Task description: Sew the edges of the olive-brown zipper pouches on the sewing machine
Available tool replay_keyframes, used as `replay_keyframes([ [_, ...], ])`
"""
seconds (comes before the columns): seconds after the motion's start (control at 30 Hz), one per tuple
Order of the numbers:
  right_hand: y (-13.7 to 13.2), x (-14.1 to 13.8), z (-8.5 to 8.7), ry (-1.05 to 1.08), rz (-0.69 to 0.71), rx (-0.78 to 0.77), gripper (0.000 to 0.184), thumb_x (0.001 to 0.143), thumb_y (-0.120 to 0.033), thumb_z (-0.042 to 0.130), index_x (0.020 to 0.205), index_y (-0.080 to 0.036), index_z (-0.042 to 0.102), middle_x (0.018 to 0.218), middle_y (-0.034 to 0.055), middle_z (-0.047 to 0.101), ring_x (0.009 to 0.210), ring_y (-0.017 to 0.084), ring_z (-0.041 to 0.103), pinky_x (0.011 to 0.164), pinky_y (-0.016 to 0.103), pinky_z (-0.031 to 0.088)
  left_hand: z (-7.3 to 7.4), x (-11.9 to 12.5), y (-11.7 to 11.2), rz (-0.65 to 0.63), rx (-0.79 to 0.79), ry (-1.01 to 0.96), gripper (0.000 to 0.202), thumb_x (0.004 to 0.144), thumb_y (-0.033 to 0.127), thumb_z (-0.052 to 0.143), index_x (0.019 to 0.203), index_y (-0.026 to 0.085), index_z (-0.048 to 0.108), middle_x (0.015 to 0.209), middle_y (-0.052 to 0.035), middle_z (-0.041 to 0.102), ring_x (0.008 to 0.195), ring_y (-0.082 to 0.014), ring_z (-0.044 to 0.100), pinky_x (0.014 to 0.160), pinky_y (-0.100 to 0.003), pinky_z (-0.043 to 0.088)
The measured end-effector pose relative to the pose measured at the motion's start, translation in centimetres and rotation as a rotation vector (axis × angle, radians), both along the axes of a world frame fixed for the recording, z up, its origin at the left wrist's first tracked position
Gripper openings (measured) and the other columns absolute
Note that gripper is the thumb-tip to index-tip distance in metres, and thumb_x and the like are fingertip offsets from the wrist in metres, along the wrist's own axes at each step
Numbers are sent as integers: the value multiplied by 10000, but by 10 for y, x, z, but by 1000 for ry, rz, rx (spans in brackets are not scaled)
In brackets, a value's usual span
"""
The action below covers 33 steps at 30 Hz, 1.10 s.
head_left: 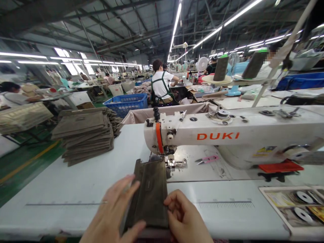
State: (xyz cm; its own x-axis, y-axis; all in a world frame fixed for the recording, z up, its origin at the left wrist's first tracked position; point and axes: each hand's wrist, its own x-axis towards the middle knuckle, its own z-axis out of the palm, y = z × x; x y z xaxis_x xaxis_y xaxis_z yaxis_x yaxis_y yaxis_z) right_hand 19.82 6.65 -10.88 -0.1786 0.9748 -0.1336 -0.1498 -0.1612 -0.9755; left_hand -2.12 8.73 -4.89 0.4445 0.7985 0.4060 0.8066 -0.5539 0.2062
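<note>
A dark brown-grey fabric panel [152, 192] lies on the sewing table, its far end by the needle and presser foot of a white sewing machine [187, 130]. Fingers apart, my left hand [113, 206] rests along the panel's left side. At the near right edge, my right hand [183, 214] pinches the panel between thumb and bent fingers. The metal presser foot area [174, 162] is just beyond the panel's far right corner. Pink-handled thread snips [207, 159] lie on the machine bed, to the right of the needle.
A tall stack of similar fabric pieces [84, 135] stands at the table's left edge. A bobbin tray [291, 206] sits at the right. Behind are a blue basket [126, 103], thread cones [221, 67] and a seated co-worker [162, 82].
</note>
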Motion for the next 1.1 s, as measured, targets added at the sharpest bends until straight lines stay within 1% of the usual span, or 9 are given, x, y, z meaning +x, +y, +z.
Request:
replay_keyframes([
  [0.07, -9, 3, -9, -117, 5, 68, 119, 833, -252, 541, 911, -237, 452, 653, -82, 504, 422, 70, 444, 377, 168, 283, -4, 19, -4, -286, 105, 170, 470, 900, 330, 603, 1342, 184, 538, 1364, -114, 575, 1229, -278, 557, 1000, -388, 515],
  [0.13, -18, 9, -15, -302, -10, 185, 151, 807, -150, 516, 913, -239, 454, 623, -85, 497, 454, 85, 471, 418, 174, 315, -14, 34, -5, -426, 168, 178, 311, 991, 230, 433, 1244, 160, 600, 1218, -90, 670, 1113, -204, 625, 941, -291, 544],
  [0.23, -28, 21, -14, -649, -89, 583, 179, 817, -58, 495, 867, -230, 492, 643, -50, 543, 527, 119, 515, 488, 209, 375, -31, 42, -5, -448, 209, 61, 382, 1034, 191, 278, 1133, 155, 645, 1070, -76, 709, 995, -177, 650, 866, -269, 564],
  [0.3, -30, 27, -10, -847, -148, 893, 159, 901, -83, 469, 853, -211, 551, 712, 3, 596, 605, 158, 539, 555, 254, 418, -35, 42, -7, -411, 139, 26, 348, 1029, 192, 318, 1123, 165, 652, 1064, -79, 696, 976, -188, 640, 857, -295, 562],
  [0.37, -28, 31, -5, -948, -194, 1069, 216, 983, -154, 419, 892, -186, 612, 776, 43, 629, 666, 185, 547, 612, 292, 437, -33, 42, -11, -377, 37, 15, 284, 1008, 169, 392, 1097, 176, 661, 1032, -76, 686, 928, -195, 632, 829, -312, 561],
  [0.5, -24, 33, -4, -939, -207, 1137, 233, 1004, -191, 437, 938, -157, 657, 781, 49, 642, 680, 186, 530, 626, 312, 422, -27, 47, -16, -369, -31, -90, 216, 982, 131, 457, 1017, 178, 665, 926, -56, 678, 822, -186, 613, 758, -304, 545],
  [0.6, -24, 34, -7, -933, -174, 1179, 214, 980, -148, 473, 881, -152, 662, 757, 42, 642, 662, 179, 518, 609, 319, 395, -29, 49, -17, -361, -55, -145, 172, 965, 115, 497, 1021, 173, 649, 948, -52, 684, 851, -186, 614, 800, -305, 533],
  [0.77, -23, 33, -7, -945, -197, 1237, 183, 968, -116, 494, 951, -127, 676, 755, 38, 661, 654, 168, 538, 597, 321, 376, -33, 46, -17, -345, -86, -224, 160, 940, 89, 533, 1039, 161, 636, 969, -61, 676, 891, -177, 618, 803, -278, 540],
  [1.1, -22, 26, -10, -957, -187, 1275, 248, 937, -63, 484, 792, -179, 649, 608, -20, 616, 528, 133, 531, 530, 300, 370, -36, 51, -18, -398, 124, -11, 239, 974, 106, 442, 993, 153, 675, 914, -64, 698, 815, -179, 605, 766, -302, 546],
])
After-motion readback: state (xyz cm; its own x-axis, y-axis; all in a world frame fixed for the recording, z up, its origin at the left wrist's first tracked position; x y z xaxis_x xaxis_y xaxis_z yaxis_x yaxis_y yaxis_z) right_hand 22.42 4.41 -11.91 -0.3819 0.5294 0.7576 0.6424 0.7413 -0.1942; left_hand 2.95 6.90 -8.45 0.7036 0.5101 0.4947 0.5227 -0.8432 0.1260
